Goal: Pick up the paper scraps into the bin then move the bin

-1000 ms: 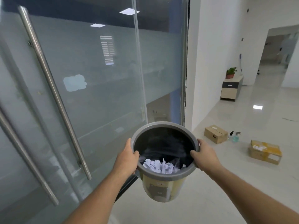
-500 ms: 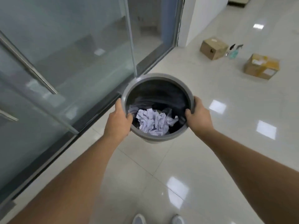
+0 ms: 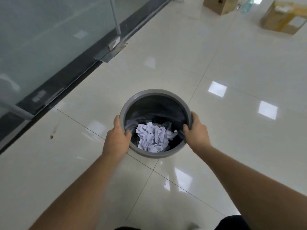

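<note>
A round grey bin (image 3: 154, 93) with a dark liner is seen from straight above, low over the pale tiled floor. Crumpled white paper scraps (image 3: 152, 137) lie in its bottom. My left hand (image 3: 117, 138) grips the rim on the left side, thumb inside. On the opposite side my right hand (image 3: 196, 130) grips the rim, fingers curled over the edge. Whether the bin's base touches the floor is hidden.
A frosted glass wall (image 3: 41, 39) with a dark floor track (image 3: 69, 78) runs diagonally on the left, with a metal door fitting (image 3: 114, 50). Two cardboard boxes (image 3: 221, 4) (image 3: 282, 19) and a spray bottle (image 3: 247, 4) sit at the far right. Glossy tiles surround the bin.
The bin has gone down from chest height toward the floor, still held in both hands. My view has tilted from the glass door down onto the tiles.
</note>
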Available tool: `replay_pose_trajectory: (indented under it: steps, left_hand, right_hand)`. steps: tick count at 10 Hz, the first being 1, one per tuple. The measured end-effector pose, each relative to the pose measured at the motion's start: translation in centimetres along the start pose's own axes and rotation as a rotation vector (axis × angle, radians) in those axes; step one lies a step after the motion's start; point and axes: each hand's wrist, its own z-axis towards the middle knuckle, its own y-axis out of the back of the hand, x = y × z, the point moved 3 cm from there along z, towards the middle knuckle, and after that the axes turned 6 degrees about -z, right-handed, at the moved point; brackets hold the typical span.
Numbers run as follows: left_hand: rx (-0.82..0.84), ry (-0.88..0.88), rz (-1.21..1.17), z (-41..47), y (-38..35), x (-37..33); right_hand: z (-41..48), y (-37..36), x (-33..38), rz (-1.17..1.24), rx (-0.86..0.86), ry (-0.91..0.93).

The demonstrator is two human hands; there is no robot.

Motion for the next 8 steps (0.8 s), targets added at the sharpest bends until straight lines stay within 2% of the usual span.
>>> replay_pose_trajectory:
  steps: [2,4,6,7,8]
  left_hand:
    - [0.022,0.015,-0.011,2.8,-4.3,4.1]
    - [0.024,0.003,0.025,3.6,-5.6,5.6]
    - [0.012,0.0,0.005,4.0,-6.0,6.3]
    - [0.075,0.016,0.041,3.4,-5.5,5.9]
    - [0.064,0.08,0.177,1.9,-2.5,5.3]
  right_hand:
    - [1.5,-5.0,-3.4,-0.005,0.024,-0.018]
    - [1.8,-6.3,-4.1,-0.01,0.057,-0.028]
    - [2.2,-6.8,-4.0,-0.022,0.052,-0.043]
    - [2.0,-6.2,-3.4,-0.097,0.111,-0.037]
    - [0.7,-3.2,-2.4,-0.182,0.134,-0.108]
